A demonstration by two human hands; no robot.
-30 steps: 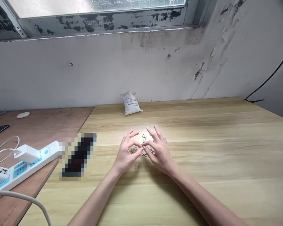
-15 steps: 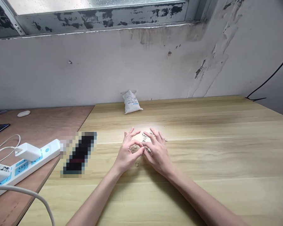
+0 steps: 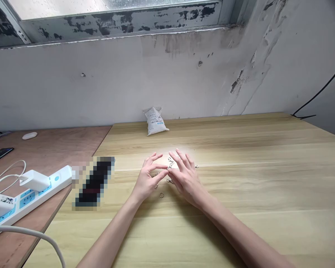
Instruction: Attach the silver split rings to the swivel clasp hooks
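My left hand [image 3: 146, 181] pinches with thumb and index finger, its other fingers fanned outward. Opposite it, my right hand [image 3: 187, 181] also pinches, and the fingertips of both hands meet. Whatever tiny piece sits between them is too small to make out. Small silvery metal clasps [image 3: 171, 162] lie in a cluster just beyond the fingertips. More metal pieces [image 3: 169, 180] rest beneath my right hand, partly covered by it. Small rings [image 3: 156, 175] are half hidden by my left hand. A single metal ring [image 3: 160, 195] lies nearer to me, between the wrists.
A white printed packet [image 3: 156, 122] stands at the table's back edge by the wall. On the left, a brown board [image 3: 80, 139] carries a white power strip [image 3: 61, 178] with plugged-in chargers and cables. A blurred-out dark object [image 3: 94, 182] lies left of my hands.
My left hand has shifted slightly left, and its rounded pinch has flattened. The right fingertips have moved a little left, and more of the metal pieces beneath that hand show.
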